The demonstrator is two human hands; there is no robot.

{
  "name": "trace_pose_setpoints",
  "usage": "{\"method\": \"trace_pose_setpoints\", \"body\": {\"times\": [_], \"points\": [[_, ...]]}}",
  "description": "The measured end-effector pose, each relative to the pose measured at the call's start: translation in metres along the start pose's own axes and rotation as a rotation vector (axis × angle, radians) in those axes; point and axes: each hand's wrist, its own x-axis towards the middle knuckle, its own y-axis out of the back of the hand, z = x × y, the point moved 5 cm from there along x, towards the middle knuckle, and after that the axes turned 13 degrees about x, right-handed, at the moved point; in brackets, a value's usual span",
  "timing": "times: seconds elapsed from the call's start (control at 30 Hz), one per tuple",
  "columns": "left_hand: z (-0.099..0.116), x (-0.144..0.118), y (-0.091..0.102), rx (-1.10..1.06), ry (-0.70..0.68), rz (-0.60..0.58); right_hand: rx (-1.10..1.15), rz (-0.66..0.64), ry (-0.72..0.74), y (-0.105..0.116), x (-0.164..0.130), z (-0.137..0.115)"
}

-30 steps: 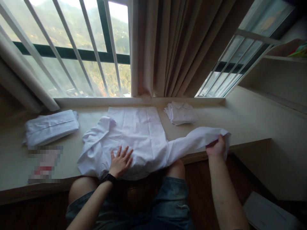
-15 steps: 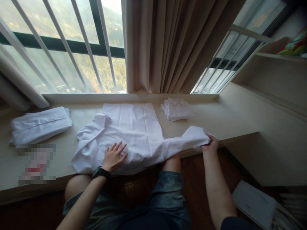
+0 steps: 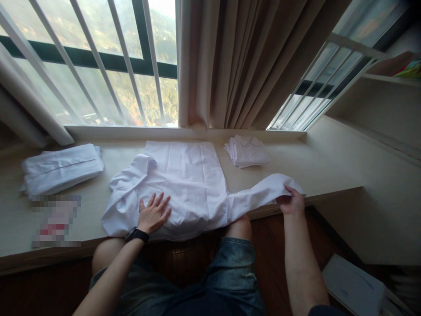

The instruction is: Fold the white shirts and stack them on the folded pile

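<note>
Broadly, the tabletop (image 3: pixel 315 171) runs left to right under the window, and the white shirt (image 3: pixel 184 184) lies spread across its middle, body flat and reaching from the window side to the near edge. Its long sleeve (image 3: pixel 256 196) stretches rightward along the near edge, so the garment's long axis runs side to side. The left hand (image 3: pixel 151 215) lies flat, fingers spread, pressing the lower body of the shirt near the edge. The right hand (image 3: pixel 291 202) is the nearer one to the sleeve's end: it pinches the cuff, held just off the edge. A folded stack (image 3: pixel 61 169) sits well left; a smaller folded pile (image 3: pixel 246 151) lies behind the sleeve.
</note>
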Motion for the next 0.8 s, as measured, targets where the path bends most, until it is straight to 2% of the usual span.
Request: {"method": "trace_pose_setpoints", "body": {"times": [0.13,0.27,0.37,0.47,0.63,0.73,0.8], "points": [[-0.002,-0.002,0.001,-0.023,0.001,0.04,-0.069,-0.13,-0.001,-0.052,-0.025,0.005],[-0.004,-0.003,0.0,-0.029,0.024,0.067,-0.211,-0.279,-0.014,-0.113,-0.055,0.018],[-0.004,-0.003,0.0,-0.025,0.029,0.074,-0.327,-0.413,-0.043,-0.16,-0.078,0.039],[-0.004,-0.003,0.001,-0.03,0.029,0.082,-0.426,-0.5,-0.078,-0.197,-0.095,0.073],[-0.004,-0.004,0.001,-0.035,0.029,0.095,-0.509,-0.556,-0.095,-0.236,-0.112,0.139],[-0.004,-0.005,0.001,-0.045,0.033,0.096,-0.557,-0.533,-0.085,-0.245,-0.116,0.168],[-0.004,-0.005,0.001,-0.058,0.034,0.1,-0.605,-0.507,-0.046,-0.247,-0.116,0.177]]}}
